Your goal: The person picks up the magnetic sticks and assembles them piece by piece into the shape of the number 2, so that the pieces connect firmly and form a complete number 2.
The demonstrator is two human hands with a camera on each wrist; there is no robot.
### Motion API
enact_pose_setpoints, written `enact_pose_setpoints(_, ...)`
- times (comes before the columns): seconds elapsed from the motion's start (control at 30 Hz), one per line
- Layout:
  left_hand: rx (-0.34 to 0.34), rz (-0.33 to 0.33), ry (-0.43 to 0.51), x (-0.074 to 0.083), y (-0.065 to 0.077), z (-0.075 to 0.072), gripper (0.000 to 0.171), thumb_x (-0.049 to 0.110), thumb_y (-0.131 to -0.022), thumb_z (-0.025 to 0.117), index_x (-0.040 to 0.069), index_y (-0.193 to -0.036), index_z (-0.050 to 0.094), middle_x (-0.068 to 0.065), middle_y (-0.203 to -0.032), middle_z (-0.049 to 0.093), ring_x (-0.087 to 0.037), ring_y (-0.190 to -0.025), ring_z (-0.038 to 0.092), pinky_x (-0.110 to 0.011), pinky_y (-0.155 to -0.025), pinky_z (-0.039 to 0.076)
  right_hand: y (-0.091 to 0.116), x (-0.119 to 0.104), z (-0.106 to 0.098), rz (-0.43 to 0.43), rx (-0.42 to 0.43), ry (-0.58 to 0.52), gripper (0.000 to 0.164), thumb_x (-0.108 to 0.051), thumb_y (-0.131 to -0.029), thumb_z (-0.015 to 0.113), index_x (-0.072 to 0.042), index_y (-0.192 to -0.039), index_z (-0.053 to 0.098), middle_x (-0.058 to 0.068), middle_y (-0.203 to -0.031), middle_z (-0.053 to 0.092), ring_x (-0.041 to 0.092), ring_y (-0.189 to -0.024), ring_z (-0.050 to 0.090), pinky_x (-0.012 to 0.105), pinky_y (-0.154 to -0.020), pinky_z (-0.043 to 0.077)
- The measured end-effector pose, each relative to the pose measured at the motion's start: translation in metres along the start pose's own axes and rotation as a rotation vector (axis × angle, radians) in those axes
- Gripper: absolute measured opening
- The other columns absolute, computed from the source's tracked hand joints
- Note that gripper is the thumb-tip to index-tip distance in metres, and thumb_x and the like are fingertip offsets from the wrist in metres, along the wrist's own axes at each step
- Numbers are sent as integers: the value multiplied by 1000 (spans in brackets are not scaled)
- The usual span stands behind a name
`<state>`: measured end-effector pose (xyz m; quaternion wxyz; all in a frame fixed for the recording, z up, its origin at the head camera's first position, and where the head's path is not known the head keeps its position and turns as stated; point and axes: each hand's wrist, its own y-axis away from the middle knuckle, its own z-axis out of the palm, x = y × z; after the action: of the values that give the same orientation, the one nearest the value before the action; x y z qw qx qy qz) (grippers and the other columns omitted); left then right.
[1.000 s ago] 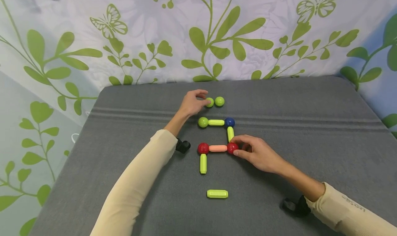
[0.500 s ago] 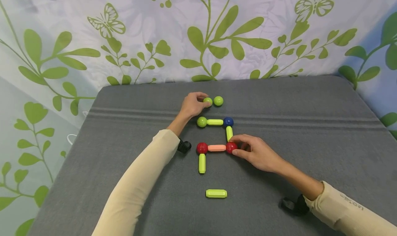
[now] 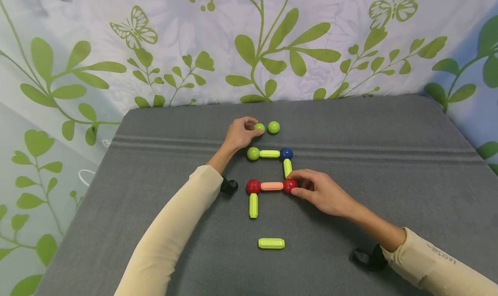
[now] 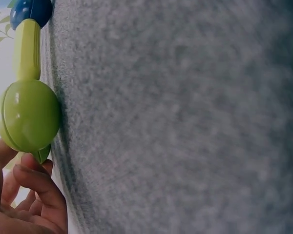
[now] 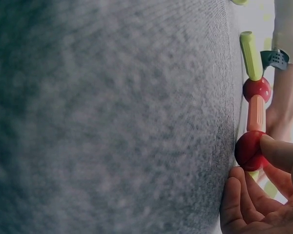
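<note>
At the far side of the cloth, my left hand (image 3: 239, 134) pinches a green ball (image 3: 259, 128) between thumb and fingers. A second green ball (image 3: 274, 127) sits just right of it. In the left wrist view, a nearer green ball (image 4: 29, 116) mostly hides the pinched one. My right hand (image 3: 324, 192) grips a red ball (image 3: 289, 186) at a corner of a chain of balls and rods. From it a pink rod (image 3: 272, 186) leads left to another red ball (image 3: 253, 186), and a yellow-green rod (image 3: 287, 168) leads up to a blue ball (image 3: 286, 153).
A yellow-green rod (image 3: 269, 154) joins the blue ball to the chain's green end ball. Below the left red ball hangs another yellow-green rod (image 3: 253, 206). A loose yellow-green rod (image 3: 271, 243) lies nearer on the grey cloth (image 3: 155, 175). A leaf-patterned curtain (image 3: 186, 36) stands behind.
My left hand has shifted its green ball slightly left, widening the small gap to the second green ball. The right hand and the chain have stayed put.
</note>
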<state>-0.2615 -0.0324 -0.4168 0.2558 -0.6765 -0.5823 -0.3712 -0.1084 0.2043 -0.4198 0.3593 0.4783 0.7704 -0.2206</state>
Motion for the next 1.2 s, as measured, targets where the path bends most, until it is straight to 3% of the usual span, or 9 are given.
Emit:
enact_pose_setpoints(0.33, 11, -3, 16, -5, 1, 0, 39, 29, -94, 71, 9, -126, 63, -11, -119, 63, -27, -108, 58, -41, -88, 47, 0, 0, 0, 4, -1, -1, 27, -14, -94, 69, -12, -120, 66, -3, -100, 63, 14, -80, 57, 30, -65, 47)
enact_pose_setpoints(0.43, 13, -24, 76, -7, 4, 0, 38, 30, -94, 70, 10, -125, 63, -11, -119, 63, -25, -102, 60, -39, -82, 49, 1, 0, 0, 0, 1, -2, 27, -14, -94, 69, -12, -120, 66, -3, -101, 63, 14, -80, 57, 29, -65, 47)
enact_pose_setpoints(0.67, 23, -86, 235, -9, 11, -3, 37, 30, -95, 69, 11, -125, 61, -9, -113, 65, -20, -70, 58, -31, -58, 45, 0, 1, 0, 2, -2, -1, 27, -14, -94, 70, -13, -121, 66, -3, -101, 63, 15, -81, 57, 30, -66, 47)
enact_pose_setpoints(0.97, 46, -98, 340, -7, 21, -7, 47, 30, -96, 67, 11, -137, 55, -7, -110, 63, -20, -63, 52, -29, -52, 39, 1, 1, 0, -1, 3, 10, 27, -14, -94, 70, -14, -121, 66, -4, -102, 64, 14, -82, 57, 30, -66, 47)
enact_pose_setpoints(1.2, 5, -91, 411, -5, 34, -10, 42, 29, -97, 65, 11, -134, 58, -19, -105, 63, -17, -58, 46, -28, -51, 37, 1, 2, 0, -9, 9, 14, 26, -14, -94, 70, -15, -120, 67, -5, -102, 64, 13, -81, 57, 30, -66, 47)
